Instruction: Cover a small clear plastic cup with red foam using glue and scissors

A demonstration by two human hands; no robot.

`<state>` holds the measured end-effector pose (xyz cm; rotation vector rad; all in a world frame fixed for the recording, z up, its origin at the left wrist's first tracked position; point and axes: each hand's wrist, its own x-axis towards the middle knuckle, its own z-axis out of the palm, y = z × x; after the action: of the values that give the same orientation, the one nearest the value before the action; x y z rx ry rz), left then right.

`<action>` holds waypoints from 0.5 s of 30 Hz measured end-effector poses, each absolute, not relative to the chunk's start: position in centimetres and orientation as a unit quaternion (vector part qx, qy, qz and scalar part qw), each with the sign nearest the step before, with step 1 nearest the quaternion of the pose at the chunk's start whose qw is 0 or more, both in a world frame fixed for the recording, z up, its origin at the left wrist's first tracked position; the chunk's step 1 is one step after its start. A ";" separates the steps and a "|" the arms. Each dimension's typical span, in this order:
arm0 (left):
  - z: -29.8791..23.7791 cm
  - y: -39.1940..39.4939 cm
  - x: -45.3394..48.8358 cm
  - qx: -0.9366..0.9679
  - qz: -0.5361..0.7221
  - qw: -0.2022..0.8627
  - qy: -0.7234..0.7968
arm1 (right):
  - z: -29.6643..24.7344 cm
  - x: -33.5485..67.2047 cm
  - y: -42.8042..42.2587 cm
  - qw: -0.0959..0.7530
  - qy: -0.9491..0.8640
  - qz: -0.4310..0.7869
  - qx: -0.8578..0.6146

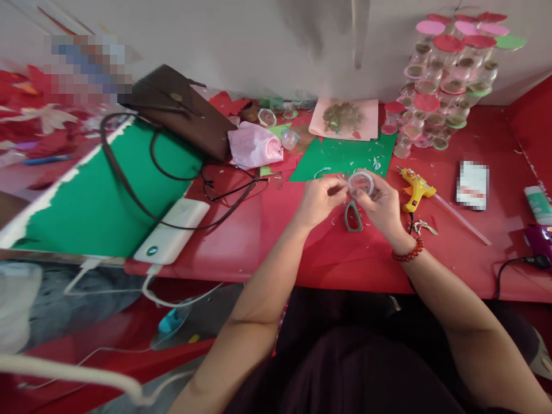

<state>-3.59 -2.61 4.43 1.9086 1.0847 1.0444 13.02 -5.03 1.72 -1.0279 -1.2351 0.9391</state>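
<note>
Brown bag (196, 123) with its dark strap (113, 163) across a white power bank (166, 241)

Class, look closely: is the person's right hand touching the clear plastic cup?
Touching. The head view shows the right hand around the side of the clear plastic cup, its thumb and fingers against it.

Small handicraft workspace; can't tell if home or workshop. Signs: red tabletop (466, 259) against a pale wall (241, 40), yellow glue gun (414, 192), green sheet (345, 152) with snippets on it, more offcuts (425, 228) lying loose, stack of clear cups (453, 86) with coloured discs. Personal stuff mixed in: brown handbag (190, 121), white power bank (172, 236)
</note>
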 end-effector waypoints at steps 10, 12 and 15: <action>4.1 -2.5 -3.2 0.707 0.429 0.391 0.404 | 2.0 13.2 -4.6 0.593 -0.510 0.449 -0.432; 4.1 -2.4 -3.1 0.694 0.432 0.422 0.392 | 2.0 13.3 -4.6 0.592 -0.506 0.459 -0.427; 4.2 -2.3 -3.2 0.711 0.414 0.418 0.385 | 2.0 13.3 -4.6 0.595 -0.507 0.462 -0.419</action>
<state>-3.25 -2.28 4.24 1.7846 0.9662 1.0380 13.26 -4.62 2.04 -0.9720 -1.1765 1.0739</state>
